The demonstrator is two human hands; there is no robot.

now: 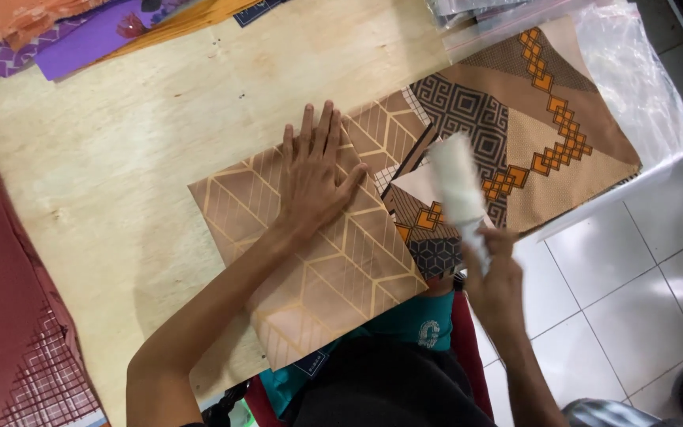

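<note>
Right hand fingers grip a white roll; left hand fingers spread flat on tan line-patterned cloth.

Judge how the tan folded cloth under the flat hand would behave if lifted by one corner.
The folded cloth would probably droop, being thin fabric. Its layers may slide open once the left hand stops pressing. It looks light for its size.

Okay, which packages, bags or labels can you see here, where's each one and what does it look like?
Clear plastic bag: table's right edge, under the folded brown patterned cloth, transparent, glossy.
Clear bags: top edge, transparent, partly cut off.
Small dark label: near edge of tan cloth, rectangular.
</note>
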